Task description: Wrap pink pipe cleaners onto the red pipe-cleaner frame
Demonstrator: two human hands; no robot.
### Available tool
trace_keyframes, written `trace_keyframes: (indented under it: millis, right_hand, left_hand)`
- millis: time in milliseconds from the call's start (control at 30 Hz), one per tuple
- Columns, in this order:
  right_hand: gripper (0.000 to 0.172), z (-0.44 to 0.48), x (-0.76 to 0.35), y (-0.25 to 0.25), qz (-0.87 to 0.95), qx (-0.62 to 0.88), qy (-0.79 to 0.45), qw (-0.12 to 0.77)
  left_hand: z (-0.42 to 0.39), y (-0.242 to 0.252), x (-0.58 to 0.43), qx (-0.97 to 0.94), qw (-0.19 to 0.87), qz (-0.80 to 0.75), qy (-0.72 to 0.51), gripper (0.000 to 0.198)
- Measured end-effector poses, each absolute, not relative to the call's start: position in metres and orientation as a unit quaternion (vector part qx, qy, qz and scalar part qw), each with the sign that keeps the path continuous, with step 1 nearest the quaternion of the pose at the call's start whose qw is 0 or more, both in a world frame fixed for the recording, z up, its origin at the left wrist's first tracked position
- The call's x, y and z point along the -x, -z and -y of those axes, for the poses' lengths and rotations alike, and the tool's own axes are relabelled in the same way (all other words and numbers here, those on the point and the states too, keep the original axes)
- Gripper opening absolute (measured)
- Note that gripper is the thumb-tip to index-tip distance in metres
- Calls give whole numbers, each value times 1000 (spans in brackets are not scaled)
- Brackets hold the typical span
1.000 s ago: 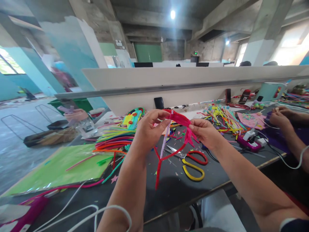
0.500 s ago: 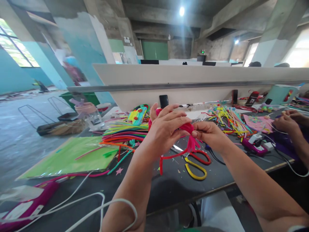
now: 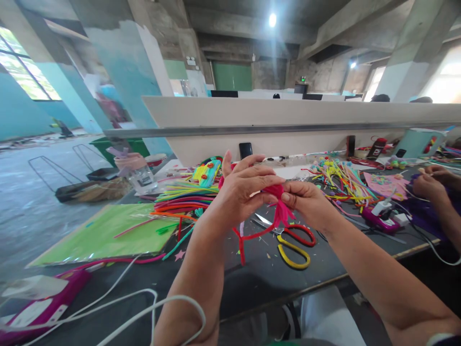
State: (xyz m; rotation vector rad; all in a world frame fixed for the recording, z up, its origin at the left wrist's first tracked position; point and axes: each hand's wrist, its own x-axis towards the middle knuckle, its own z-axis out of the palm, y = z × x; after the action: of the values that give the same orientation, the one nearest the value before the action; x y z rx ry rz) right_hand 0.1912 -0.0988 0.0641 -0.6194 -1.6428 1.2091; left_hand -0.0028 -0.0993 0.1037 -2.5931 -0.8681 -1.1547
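A bundle of pink and red pipe cleaners (image 3: pixel 283 215) hangs between my two hands, its loose ends fanning downward. My left hand (image 3: pixel 243 190) is wrapped over the bundle from the left, fingers stretched across its top and hiding much of it. The thumb and fingers of my right hand (image 3: pixel 304 199) pinch the bundle at its right side. A red pipe cleaner (image 3: pixel 242 247) dangles below my left hand. Beneath the hands, scissors (image 3: pixel 293 247) with red and yellow handles lie on the dark table (image 3: pixel 259 288).
Green sheets in plastic (image 3: pixel 104 233) and colourful pipe cleaners (image 3: pixel 183 197) lie left. A bottle (image 3: pixel 140 175) and phone (image 3: pixel 245 150) stand behind. Magenta power strips (image 3: pixel 383 218) and white cables (image 3: pixel 180 299) sit at both sides. Another person's hands (image 3: pixel 432 185) work at right.
Both hands have shifted slightly left with the bundle, and more of its fanned pink ends shows below the right fingers. The other person's hands have moved a little.
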Motion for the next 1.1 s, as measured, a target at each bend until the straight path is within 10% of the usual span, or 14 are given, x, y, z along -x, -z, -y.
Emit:
trace_keyframes:
  millis: [633,933,1100]
  right_hand:
    - [24,122,-205,-96,792,354,-351,353]
    - [16,106,-201,-81,725,371,-338,472]
    - [15,97,-201,-81,689,398,-319,515]
  left_hand:
    - [112,-105,-1,876,77,297,373,21]
    - [120,-109,-5,794,102,334,498,26]
    - [139,-109,-5,788,-70,380,479,20]
